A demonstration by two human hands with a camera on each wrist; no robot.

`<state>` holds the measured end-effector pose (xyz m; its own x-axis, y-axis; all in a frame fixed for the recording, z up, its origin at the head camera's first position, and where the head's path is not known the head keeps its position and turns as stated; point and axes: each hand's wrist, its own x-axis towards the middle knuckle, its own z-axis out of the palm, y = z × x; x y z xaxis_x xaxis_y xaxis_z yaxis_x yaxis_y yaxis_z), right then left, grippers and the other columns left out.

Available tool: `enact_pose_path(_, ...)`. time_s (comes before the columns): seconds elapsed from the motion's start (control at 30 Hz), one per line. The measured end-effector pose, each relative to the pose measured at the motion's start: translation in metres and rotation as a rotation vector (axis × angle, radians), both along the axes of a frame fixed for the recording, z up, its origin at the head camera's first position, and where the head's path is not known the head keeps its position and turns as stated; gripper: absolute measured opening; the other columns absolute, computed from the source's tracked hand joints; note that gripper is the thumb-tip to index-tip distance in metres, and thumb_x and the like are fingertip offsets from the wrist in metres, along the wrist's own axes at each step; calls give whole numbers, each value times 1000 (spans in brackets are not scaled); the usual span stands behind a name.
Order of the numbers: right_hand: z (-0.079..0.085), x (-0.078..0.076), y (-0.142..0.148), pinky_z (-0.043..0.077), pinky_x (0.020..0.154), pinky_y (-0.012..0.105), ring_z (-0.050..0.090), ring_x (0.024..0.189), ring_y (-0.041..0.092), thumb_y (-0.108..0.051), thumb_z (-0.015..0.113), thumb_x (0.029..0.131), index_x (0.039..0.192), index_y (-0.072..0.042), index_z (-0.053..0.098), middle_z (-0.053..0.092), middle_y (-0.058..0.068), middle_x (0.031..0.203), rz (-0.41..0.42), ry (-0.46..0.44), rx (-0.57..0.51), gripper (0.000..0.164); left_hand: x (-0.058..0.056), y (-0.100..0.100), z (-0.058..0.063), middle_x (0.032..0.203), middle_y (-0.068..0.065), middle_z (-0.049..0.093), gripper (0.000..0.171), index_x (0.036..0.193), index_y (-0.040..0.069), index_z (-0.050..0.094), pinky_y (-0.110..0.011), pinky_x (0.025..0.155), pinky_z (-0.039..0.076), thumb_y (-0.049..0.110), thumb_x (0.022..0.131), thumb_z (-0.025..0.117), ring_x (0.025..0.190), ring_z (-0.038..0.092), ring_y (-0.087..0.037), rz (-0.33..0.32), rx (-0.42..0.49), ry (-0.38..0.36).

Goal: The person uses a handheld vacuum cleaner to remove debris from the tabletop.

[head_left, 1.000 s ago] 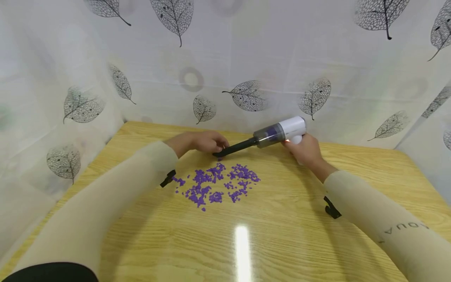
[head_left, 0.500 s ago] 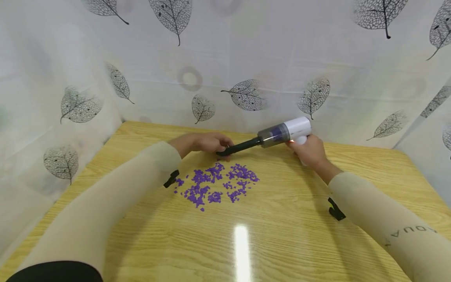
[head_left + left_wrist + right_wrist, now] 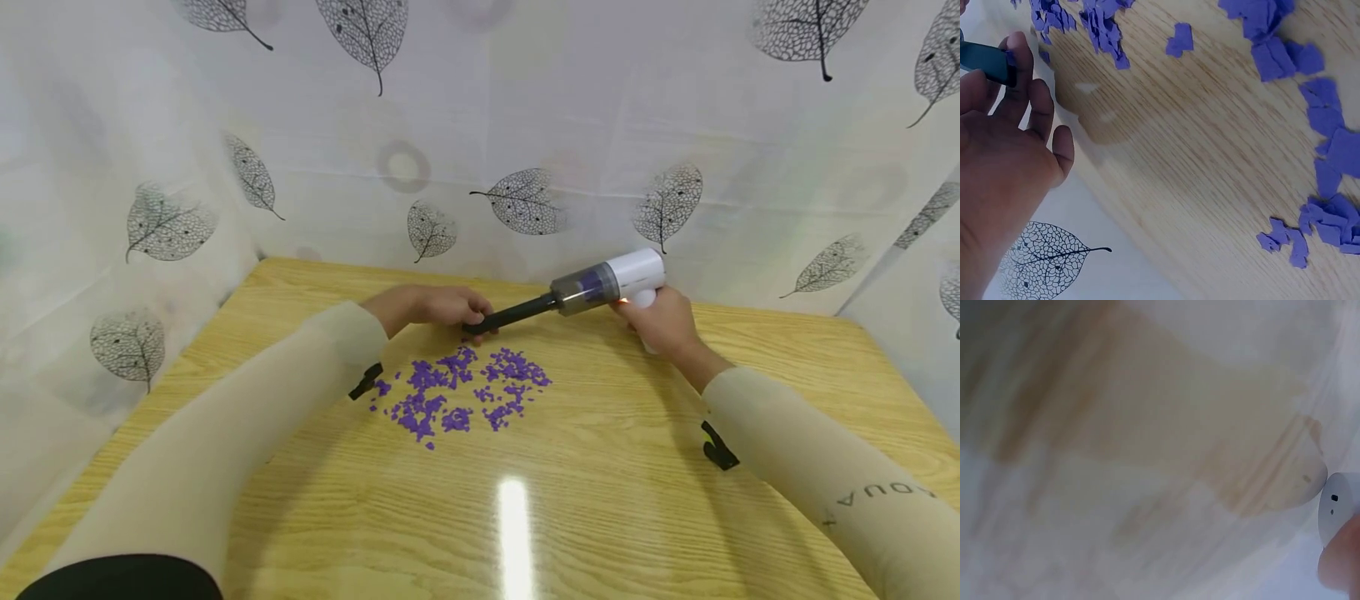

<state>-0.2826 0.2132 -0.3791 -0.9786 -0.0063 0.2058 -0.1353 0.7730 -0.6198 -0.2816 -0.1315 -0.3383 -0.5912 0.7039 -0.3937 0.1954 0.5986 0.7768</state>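
A white handheld vacuum cleaner [image 3: 636, 269] with a clear dust cup [image 3: 588, 288] is held slantwise over the back of the table. My right hand [image 3: 663, 319] grips its handle. At the other end, my left hand [image 3: 450, 306] holds the tip of the long black nozzle [image 3: 521, 313] between thumb and fingers. A purple scrap shows at the nozzle's mouth in the left wrist view, where the left hand [image 3: 1010, 150] has its outer fingers loosely bent. Torn purple paper bits [image 3: 418, 408] lie scattered just in front of the nozzle. Purple matter also shows inside the dust cup.
The wood-grain table [image 3: 600, 483] is bordered at the back and sides by a white curtain [image 3: 480, 100] with leaf prints, close behind the vacuum. Black straps hang under both sleeves. The right wrist view is mostly blurred, showing a little of the vacuum's white body [image 3: 1335, 506].
Both hands and the vacuum have shifted slightly to the right. The left fingers have come further around the nozzle tip. The paper bits lie as before.
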Motion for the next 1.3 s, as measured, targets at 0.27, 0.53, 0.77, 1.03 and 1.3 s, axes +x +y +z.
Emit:
enact_pose_path(0.27, -1, -1, 3, 48, 53, 31, 59, 66, 21, -59, 62, 77, 100, -2, 51, 63, 14, 82, -15, -20, 11, 62, -3, 0, -3, 86, -7, 56, 25, 94, 4, 58, -30, 73, 37, 18, 98, 37, 79, 47, -21, -66, -120, 274)
enact_pose_path(0.53, -2, -2, 2, 48, 53, 32, 60, 64, 21, -56, 62, 78, 99, -1, 52, 64, 15, 81, -12, -1, 28, 59, -5, -6, -3, 96, -2, 62, 22, 102, 12, 65, -33, 82, 44, 23, 96, 46, 85, 53, -16, -68, -181, 507)
enact_pose_path(0.77, -2, -2, -2, 47, 53, 34, 58, 66, 23, -55, 62, 77, 94, -3, 54, 63, 13, 79, -12, 16, 50, 56, -5, -8, -5, 101, -1, 64, 20, 105, 13, 65, -33, 87, 45, 24, 92, 54, 94, 55, -15, -64, -209, 562)
enact_pose_path(1.03, 0, 0, -1, 47, 54, 35, 57, 69, 27, -53, 62, 78, 94, -2, 54, 62, 15, 81, 14, 31, 77, 54, -3, -6, -3, 94, 1, 63, 18, 102, 14, 66, -31, 83, 46, 25, 90, 58, 88, 55, -14, -92, -219, 526)
enact_pose_path(1.3, 2, 1, 1, 46, 58, 39, 54, 72, 29, -49, 63, 77, 94, 0, 53, 59, 17, 83, 24, 45, 101, 53, -1, -4, -2, 95, 0, 64, 17, 100, 12, 66, -31, 84, 46, 23, 90, 58, 89, 56, -13, -151, -191, 484)
